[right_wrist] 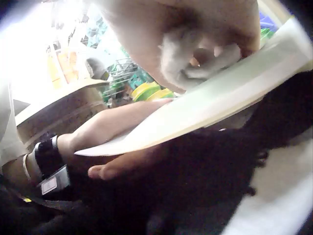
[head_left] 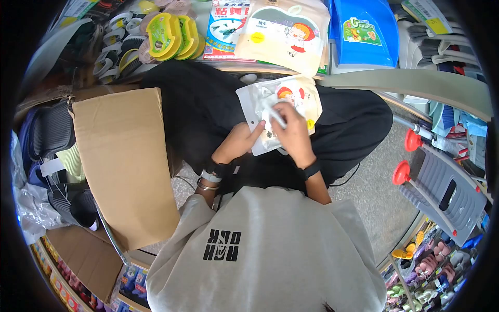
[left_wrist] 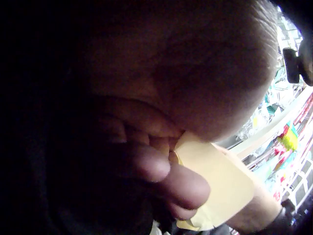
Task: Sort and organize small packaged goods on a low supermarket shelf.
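Note:
A flat cream packet (head_left: 313, 106) printed with a red-hooded girl lies tilted over the seated person's lap. The left hand (head_left: 236, 141) grips its near left edge, thumb on top; in the left wrist view the fingers (left_wrist: 183, 188) curl under the packet (left_wrist: 220, 181). Over the packet's face, the right hand (head_left: 295, 134) holds a crumpled white wad (right_wrist: 178, 58), soft like tissue or cloth, blurred in the head view. The wad sits right at the packet's upper surface (right_wrist: 195, 112) in the right wrist view.
Ahead, a shelf carries a similar cream mirror packet (head_left: 283, 39), a blue dustpan (head_left: 364, 49) and yellow-green brushes (head_left: 165, 39). A cardboard flap (head_left: 125, 166) stands left, beside dark slippers (head_left: 54, 130). A grey plastic stool (head_left: 442, 187) and red plungers (head_left: 403, 172) are right.

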A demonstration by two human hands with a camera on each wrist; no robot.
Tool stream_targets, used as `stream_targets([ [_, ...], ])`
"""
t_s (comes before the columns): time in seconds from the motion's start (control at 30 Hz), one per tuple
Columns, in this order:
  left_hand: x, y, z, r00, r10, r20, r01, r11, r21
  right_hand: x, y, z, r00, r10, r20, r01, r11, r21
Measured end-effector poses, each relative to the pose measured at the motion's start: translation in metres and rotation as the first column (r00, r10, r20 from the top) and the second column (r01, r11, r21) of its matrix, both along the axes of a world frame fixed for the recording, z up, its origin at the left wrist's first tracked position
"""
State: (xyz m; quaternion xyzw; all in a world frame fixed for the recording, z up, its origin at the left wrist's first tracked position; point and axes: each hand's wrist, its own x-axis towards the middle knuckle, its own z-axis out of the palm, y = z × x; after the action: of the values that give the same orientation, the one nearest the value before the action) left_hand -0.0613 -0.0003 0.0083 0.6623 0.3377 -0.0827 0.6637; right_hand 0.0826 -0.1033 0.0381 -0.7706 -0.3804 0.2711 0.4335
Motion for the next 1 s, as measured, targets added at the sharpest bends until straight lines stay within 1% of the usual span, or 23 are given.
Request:
stream_targets([
  [0.03, -0.002, 0.000, -0.001, 0.999, 0.005, 0.037, -0.005, 1.000, 0.007, -0.008, 0.006, 0.002, 0.998, 0.060, 0.022, -0.060, 0.998, 0.008],
  [0.1, -0.003, 0.001, -0.002, 0.993, 0.006, 0.117, -0.009, 1.000, 0.020, -0.021, 0.016, -0.001, 0.987, 0.094, 0.128, -0.106, 0.990, 0.088],
  [0.2, -0.001, 0.003, 0.004, 0.993, -0.012, 0.116, 0.011, 1.000, 0.005, -0.013, 0.020, 0.007, 0.993, 0.082, 0.084, -0.089, 0.992, 0.088],
  [0.23, -0.001, 0.002, 0.007, 0.995, 0.012, 0.098, -0.011, 1.000, -0.015, -0.008, 0.016, 0.010, 1.000, 0.023, 0.020, -0.025, 0.997, 0.075],
  [0.3, 0.003, 0.000, 0.009, 0.996, 0.056, 0.066, -0.053, 0.997, -0.056, 0.009, 0.007, 0.010, 0.991, -0.130, 0.036, 0.123, 0.980, 0.158],
  [0.37, 0.003, 0.000, 0.005, 0.997, 0.039, 0.071, -0.038, 0.999, -0.018, 0.032, -0.008, 0.021, 0.960, -0.210, 0.184, 0.195, 0.976, 0.097],
  [0.4, 0.002, -0.001, 0.004, 0.997, 0.032, 0.072, -0.032, 0.999, -0.001, 0.044, -0.016, 0.021, 0.937, -0.222, 0.269, 0.209, 0.975, 0.076],
  [0.43, 0.002, 0.000, 0.004, 0.999, 0.019, 0.049, -0.018, 1.000, -0.023, 0.054, -0.023, 0.021, 0.908, -0.229, 0.351, 0.223, 0.973, 0.057],
  [0.47, 0.003, 0.001, 0.007, 1.000, 0.005, 0.026, -0.004, 0.999, -0.044, 0.059, -0.028, 0.025, 0.902, -0.210, 0.376, 0.233, 0.972, -0.017],
  [0.5, 0.003, 0.002, 0.008, 1.000, -0.011, 0.003, 0.011, 0.998, -0.064, 0.060, -0.032, 0.022, 0.904, -0.143, 0.402, 0.170, 0.985, -0.032],
  [0.57, 0.000, 0.000, -0.004, 0.997, 0.010, 0.079, -0.010, 1.000, 0.001, 0.059, -0.039, 0.010, 0.893, -0.008, 0.450, 0.043, 0.997, -0.067],
  [0.6, -0.001, -0.001, -0.007, 0.993, 0.020, 0.118, -0.024, 0.999, 0.034, 0.050, -0.037, 0.006, 0.898, 0.015, 0.441, 0.036, 0.994, -0.107],
  [0.63, 0.000, -0.001, -0.003, 0.994, 0.026, 0.106, -0.030, 0.999, 0.030, 0.040, -0.032, 0.010, 0.876, 0.031, 0.481, 0.053, 0.985, -0.161],
  [0.7, 0.002, 0.001, 0.008, 0.996, 0.046, 0.077, -0.048, 0.998, 0.026, 0.024, -0.024, 0.008, 0.894, 0.062, 0.443, 0.010, 0.988, -0.157],
  [0.77, 0.000, 0.002, 0.007, 0.997, 0.025, 0.078, -0.027, 0.999, 0.029, 0.003, -0.014, 0.007, 0.943, 0.070, 0.324, -0.042, 0.995, -0.093],
  [0.83, -0.002, 0.004, -0.002, 0.997, 0.014, 0.076, -0.016, 0.999, 0.029, -0.020, -0.004, 0.006, 0.948, 0.133, 0.289, -0.145, 0.989, 0.021],
  [0.87, -0.005, 0.003, -0.012, 0.997, 0.017, 0.071, -0.019, 0.999, 0.026, -0.031, 0.001, 0.006, 0.950, 0.145, 0.275, -0.148, 0.989, -0.011],
  [0.9, -0.004, 0.003, -0.012, 0.994, 0.041, 0.101, -0.044, 0.999, 0.030, -0.037, 0.005, 0.008, 0.933, 0.161, 0.322, -0.168, 0.986, -0.005],
  [0.93, -0.004, 0.003, -0.012, 0.989, 0.064, 0.132, -0.069, 0.997, 0.034, -0.036, 0.007, 0.009, 0.950, 0.151, 0.273, -0.163, 0.986, 0.022],
  [1.0, -0.001, -0.002, -0.005, 0.954, 0.148, 0.260, -0.165, 0.985, 0.045, -0.029, 0.013, 0.011, 0.984, 0.110, 0.142, -0.124, 0.988, 0.091],
])
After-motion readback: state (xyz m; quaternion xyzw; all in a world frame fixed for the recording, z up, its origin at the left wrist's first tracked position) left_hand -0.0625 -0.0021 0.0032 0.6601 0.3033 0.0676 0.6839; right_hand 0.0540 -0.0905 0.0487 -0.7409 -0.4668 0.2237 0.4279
